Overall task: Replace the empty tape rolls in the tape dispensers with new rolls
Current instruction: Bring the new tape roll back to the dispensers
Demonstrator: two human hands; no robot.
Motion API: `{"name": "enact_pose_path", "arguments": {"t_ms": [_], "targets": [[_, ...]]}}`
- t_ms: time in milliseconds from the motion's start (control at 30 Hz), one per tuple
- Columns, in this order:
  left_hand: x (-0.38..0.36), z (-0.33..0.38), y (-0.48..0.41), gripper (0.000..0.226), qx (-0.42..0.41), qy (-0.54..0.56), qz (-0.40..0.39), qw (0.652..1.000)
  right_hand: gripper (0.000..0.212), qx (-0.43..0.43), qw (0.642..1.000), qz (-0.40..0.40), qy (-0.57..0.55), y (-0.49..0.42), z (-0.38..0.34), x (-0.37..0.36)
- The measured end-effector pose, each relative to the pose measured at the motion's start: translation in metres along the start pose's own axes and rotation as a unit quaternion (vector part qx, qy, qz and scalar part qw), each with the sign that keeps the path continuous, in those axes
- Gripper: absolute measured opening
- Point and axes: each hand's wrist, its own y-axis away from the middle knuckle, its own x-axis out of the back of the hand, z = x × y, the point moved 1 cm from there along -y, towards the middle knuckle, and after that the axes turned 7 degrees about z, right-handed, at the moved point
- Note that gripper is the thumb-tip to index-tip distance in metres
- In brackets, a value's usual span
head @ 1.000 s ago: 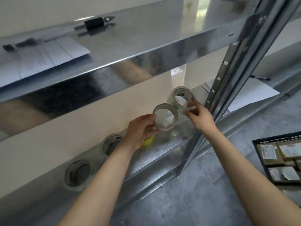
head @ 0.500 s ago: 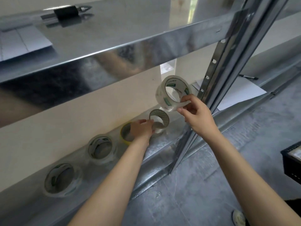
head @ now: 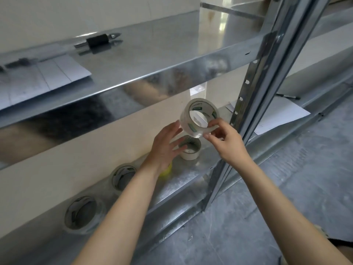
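Right hand (head: 227, 144): fingers clamped on lower rim of clear tape roll (head: 187, 123), held in air above lower shelf (head: 183, 190), just left of steel upright (head: 246, 104). Left hand (head: 164, 148): fingers straight, apart, index tip at roll's left side. Beneath, on shelf: low white roll (head: 191, 155).
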Motion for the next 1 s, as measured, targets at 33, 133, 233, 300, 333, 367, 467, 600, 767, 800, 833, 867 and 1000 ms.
{"name": "enact_pose_path", "arguments": {"t_ms": [33,133,233,300,333,367,467,600,767,800,833,867,1000], "targets": [[0.000,0.002,0.004,0.046,0.001,-0.002,-0.028,1.000,0.018,-0.003,1.000,0.007,0.006,0.002,-0.004,-0.003],[0.001,0.009,0.016,0.062,0.007,-0.012,-0.072,0.997,0.017,-0.011,1.000,0.015,0.019,0.011,-0.017,-0.010],[0.008,0.014,0.025,0.052,0.003,-0.003,-0.056,0.998,0.016,0.006,0.999,0.007,0.035,0.026,-0.030,-0.016],[0.015,0.015,0.031,0.032,-0.002,-0.001,-0.030,1.000,0.017,0.028,0.999,0.002,0.045,0.037,-0.041,-0.021],[0.019,0.015,0.034,0.024,-0.005,-0.002,-0.022,1.000,0.017,0.036,0.998,-0.003,0.050,0.042,-0.045,-0.023],[0.023,0.015,0.038,0.019,-0.008,-0.002,-0.021,1.000,0.017,0.043,0.997,-0.016,0.058,0.047,-0.050,-0.024],[0.044,0.020,0.051,0.013,-0.016,0.006,-0.021,1.000,0.020,0.039,0.996,-0.074,0.030,0.062,-0.058,-0.028],[0.078,0.032,0.074,0.014,-0.021,-0.003,-0.021,1.000,0.034,-0.036,0.990,-0.008,-0.133,0.073,-0.076,-0.031],[0.113,0.055,0.111,0.010,-0.048,-0.014,-0.033,0.998,0.064,-0.120,0.977,-0.087,-0.150,0.076,-0.107,-0.048],[0.120,0.060,0.117,0.011,-0.055,-0.014,-0.032,0.998,0.062,-0.139,0.967,-0.120,-0.179,0.079,-0.113,-0.053],[0.128,0.064,0.123,0.012,-0.062,-0.014,-0.029,0.998,0.059,-0.149,0.956,-0.140,-0.209,0.082,-0.119,-0.059],[0.136,0.068,0.128,0.012,-0.069,-0.014,-0.027,0.997,0.055,-0.152,0.949,-0.146,-0.235,0.086,-0.124,-0.065],[0.159,0.080,0.151,0.017,-0.084,-0.014,-0.006,0.996,0.049,-0.151,0.927,-0.163,-0.303,0.095,-0.141,-0.083]]}}
